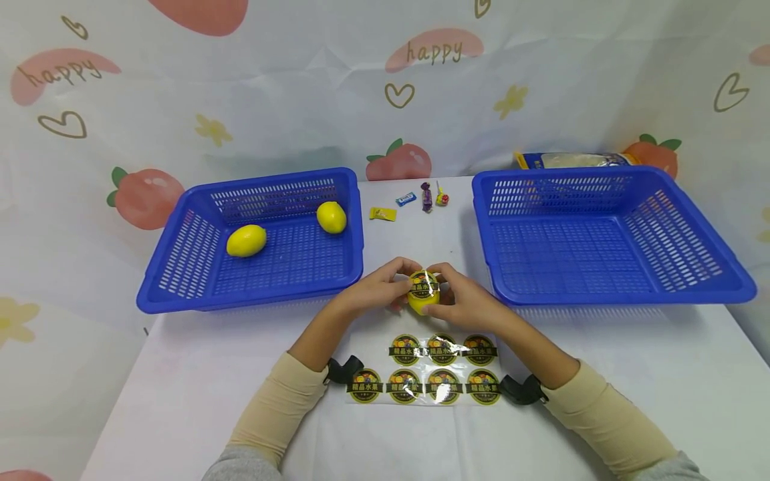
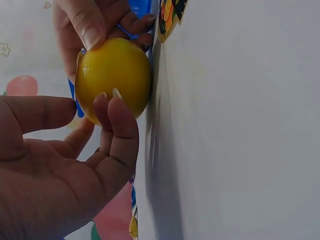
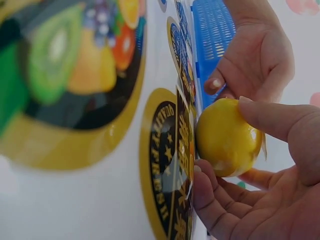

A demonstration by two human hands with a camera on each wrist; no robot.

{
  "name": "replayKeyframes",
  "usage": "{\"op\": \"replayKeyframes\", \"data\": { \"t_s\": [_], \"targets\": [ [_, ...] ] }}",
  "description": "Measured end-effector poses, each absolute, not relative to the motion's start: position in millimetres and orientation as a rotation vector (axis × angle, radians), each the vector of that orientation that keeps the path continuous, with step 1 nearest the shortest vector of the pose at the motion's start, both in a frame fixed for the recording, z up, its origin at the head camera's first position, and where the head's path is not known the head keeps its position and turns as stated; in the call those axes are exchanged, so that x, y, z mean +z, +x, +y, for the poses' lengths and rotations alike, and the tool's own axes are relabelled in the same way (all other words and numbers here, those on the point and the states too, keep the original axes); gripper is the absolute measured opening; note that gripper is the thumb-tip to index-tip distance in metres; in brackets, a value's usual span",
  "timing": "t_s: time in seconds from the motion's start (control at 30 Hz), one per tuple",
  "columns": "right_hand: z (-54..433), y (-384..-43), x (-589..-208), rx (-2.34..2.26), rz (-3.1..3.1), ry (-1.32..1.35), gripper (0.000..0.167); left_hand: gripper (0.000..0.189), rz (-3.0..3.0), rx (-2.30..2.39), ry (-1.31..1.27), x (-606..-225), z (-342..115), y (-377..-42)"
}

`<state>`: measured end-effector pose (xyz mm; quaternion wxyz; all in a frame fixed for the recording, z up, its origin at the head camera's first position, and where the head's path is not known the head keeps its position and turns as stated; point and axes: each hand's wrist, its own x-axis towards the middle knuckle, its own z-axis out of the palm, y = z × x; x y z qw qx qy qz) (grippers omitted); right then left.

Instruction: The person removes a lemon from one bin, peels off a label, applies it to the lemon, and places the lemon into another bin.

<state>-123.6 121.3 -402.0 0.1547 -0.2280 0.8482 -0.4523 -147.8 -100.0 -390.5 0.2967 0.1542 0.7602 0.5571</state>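
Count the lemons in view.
3: one lemon at left and another lemon at right inside the left blue basket; the third lemon held between the left hand and right hand. None seems hidden.

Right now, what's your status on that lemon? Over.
Left grip, right grip: both holding the lemon. Fruit sticker on top, edge lifted. Sticker sheet nearby, not blocking.
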Motion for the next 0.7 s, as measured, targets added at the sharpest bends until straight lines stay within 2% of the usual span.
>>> {"op": "replayKeyframes", "data": {
  "t_s": [0.53, 0.7],
  "targets": [
    [121.2, -123.7, -401.9, -1.311, 2.41, -0.666, 0.062, 0.044, 2.039, 1.469, 0.408, -393.2, -99.7, -148.1],
    [121.2, -123.5, -401.3, -1.336, 2.381, -0.679, 0.061, 0.054, 2.032, 1.453, 0.423, -396.9, -97.2, -146.9]
  ]
}}
